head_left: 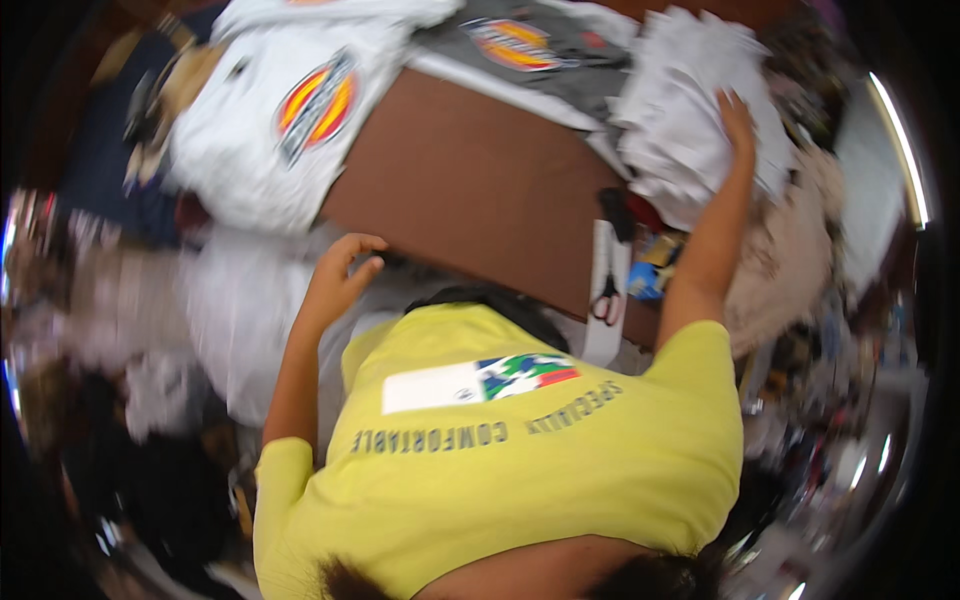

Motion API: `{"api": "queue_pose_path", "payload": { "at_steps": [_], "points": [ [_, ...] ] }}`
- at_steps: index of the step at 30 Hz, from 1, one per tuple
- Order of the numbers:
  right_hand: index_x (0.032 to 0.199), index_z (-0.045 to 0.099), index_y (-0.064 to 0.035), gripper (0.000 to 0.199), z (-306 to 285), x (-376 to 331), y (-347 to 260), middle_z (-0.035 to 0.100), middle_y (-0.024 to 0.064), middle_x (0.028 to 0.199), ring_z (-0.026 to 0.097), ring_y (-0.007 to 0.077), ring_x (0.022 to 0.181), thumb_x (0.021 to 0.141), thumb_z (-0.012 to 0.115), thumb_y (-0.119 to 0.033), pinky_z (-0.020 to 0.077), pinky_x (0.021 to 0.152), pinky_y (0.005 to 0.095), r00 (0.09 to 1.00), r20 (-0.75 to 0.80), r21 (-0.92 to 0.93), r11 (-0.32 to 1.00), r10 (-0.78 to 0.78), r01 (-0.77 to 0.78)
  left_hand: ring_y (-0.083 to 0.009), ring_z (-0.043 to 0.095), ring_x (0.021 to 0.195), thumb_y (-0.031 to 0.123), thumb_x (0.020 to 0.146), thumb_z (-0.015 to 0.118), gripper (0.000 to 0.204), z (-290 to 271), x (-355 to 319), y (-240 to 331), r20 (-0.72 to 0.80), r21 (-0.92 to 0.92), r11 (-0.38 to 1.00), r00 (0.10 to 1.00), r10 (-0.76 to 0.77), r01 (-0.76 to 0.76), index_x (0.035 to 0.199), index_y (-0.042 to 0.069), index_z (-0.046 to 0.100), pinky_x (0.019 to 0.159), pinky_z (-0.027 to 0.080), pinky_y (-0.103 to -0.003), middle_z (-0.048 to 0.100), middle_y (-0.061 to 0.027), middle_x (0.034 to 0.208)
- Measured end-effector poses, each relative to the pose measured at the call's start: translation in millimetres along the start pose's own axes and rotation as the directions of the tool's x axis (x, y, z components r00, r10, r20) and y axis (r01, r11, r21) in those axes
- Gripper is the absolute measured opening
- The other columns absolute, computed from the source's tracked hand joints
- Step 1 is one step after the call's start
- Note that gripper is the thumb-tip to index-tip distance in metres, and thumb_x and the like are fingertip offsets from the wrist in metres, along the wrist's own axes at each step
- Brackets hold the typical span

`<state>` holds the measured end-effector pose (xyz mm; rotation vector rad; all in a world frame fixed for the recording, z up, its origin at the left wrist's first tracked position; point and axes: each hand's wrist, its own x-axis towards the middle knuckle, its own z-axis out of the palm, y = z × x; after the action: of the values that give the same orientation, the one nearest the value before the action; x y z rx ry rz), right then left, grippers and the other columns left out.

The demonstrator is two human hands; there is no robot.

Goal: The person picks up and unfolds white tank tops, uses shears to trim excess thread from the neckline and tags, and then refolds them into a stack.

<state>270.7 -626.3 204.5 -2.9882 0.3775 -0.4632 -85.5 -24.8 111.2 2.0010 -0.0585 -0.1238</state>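
My right hand (737, 122) lies with its fingers extended on a tall, rumpled pile of white cloth (675, 110) at the far right of the brown table (480, 180). Bent slightly, the fingers of my left hand (345, 272) are apart and hold nothing, near the table's front left edge. Close to that hand, white garments (235, 150) with a red and yellow emblem spread over the left side. At the far edge sits a dark grey garment (560, 75) with a similar emblem, on white cloth.
Scissors (606, 303) with dark and red handles lie on a white strip (605, 265) near the right edge, beside a black-handled object (614, 213). Blue and yellow scraps (650, 270) sit under my right forearm. Translucent white bags (240, 310) stand at left; beige cloth (785, 250) hangs at right.
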Motion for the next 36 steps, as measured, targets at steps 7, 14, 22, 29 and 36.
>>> {"api": "queue_pose_path", "payload": {
  "at_steps": [7, 14, 22, 29, 36],
  "points": [
    [0.119, 0.056, -0.0213, 0.044, 26.8, -49.6, -12.6, 0.047, 0.0105, 0.129, 0.041, 0.0316, 0.12, 0.082, 0.054, -0.045, 0.0342, 0.097, 0.0405, 0.819, -0.446, -0.272, 0.926, -0.362, 0.261, -0.0244, 0.056, 0.099, 0.011, 0.077, 0.062, 0.027, -15.3, -113.4, -225.9, -0.523, -0.023, 0.863, 0.73, -0.44, 0.504, 0.104, 0.006, 0.06, 0.086, 0.044, -0.033, 0.06, -0.0111, 0.106],
    [0.109, 0.062, -0.0136, 0.029, 6.9, -191.9, -135.8, 0.05, 0.0174, 0.121, 0.045, 0.0312, 0.115, 0.083, 0.059, -0.027, 0.0377, 0.091, 0.0405, 0.796, -0.378, -0.019, 0.863, -0.473, 0.504, -0.0388, 0.029, 0.126, 0.038, 0.072, 0.068, 0.073, -81.1, -121.9, -319.6, -0.384, 0.691, 0.324, 0.707, -0.593, 0.647, 0.13, 0.007, 0.037, 0.099, 0.029, -0.052, 0.036, -0.0204, 0.133],
    [0.11, 0.06, -0.0071, 0.026, 37.9, -345.6, -217.7, 0.046, 0.0135, 0.123, 0.045, 0.0284, 0.113, 0.085, 0.055, -0.014, 0.0359, 0.095, 0.037, 0.903, -0.033, 0.405, 0.82, -0.428, 0.404, -0.0333, 0.049, 0.092, 0.012, 0.074, 0.061, 0.022, -160.5, -104.8, -311.2, -0.809, 0.51, 0.653, 0.57, 0.142, 0.56, 0.094, 0.005, 0.053, 0.084, 0.037, -0.042, 0.053, -0.016, 0.094],
    [0.103, 0.061, -0.0075, 0.023, 36.8, -424.4, -284.7, 0.047, 0.0113, 0.12, 0.046, 0.028, 0.112, 0.081, 0.057, -0.005, 0.0388, 0.093, 0.0369, 0.898, 0.139, 0.523, 0.801, -0.418, 0.291, -0.0374, 0.018, 0.131, 0.056, 0.044, 0.077, 0.115, -120.5, -112.1, -342.1, -0.367, 0.654, 0.507, 0.822, -0.436, 0.561, 0.137, 0.011, 0.028, 0.103, 0.008, -0.058, 0.017, -0.0186, 0.144],
    [0.099, 0.06, -0.0087, 0.022, 31.5, -437.2, -284.8, 0.052, 0.0122, 0.111, 0.05, 0.0301, 0.106, 0.077, 0.059, -0.008, 0.0408, 0.09, 0.0381, 0.929, 0.029, 0.534, 0.792, -0.368, 0.297, -0.0343, 0.036, 0.118, 0.031, 0.046, 0.084, 0.099, -86.2, -67.2, -337.9, -0.035, 0.746, 0.592, 0.905, -0.423, 0.306, 0.128, 0.002, 0.037, 0.097, 0.031, -0.043, 0.04, -0.0218, 0.126]
  ]
}}
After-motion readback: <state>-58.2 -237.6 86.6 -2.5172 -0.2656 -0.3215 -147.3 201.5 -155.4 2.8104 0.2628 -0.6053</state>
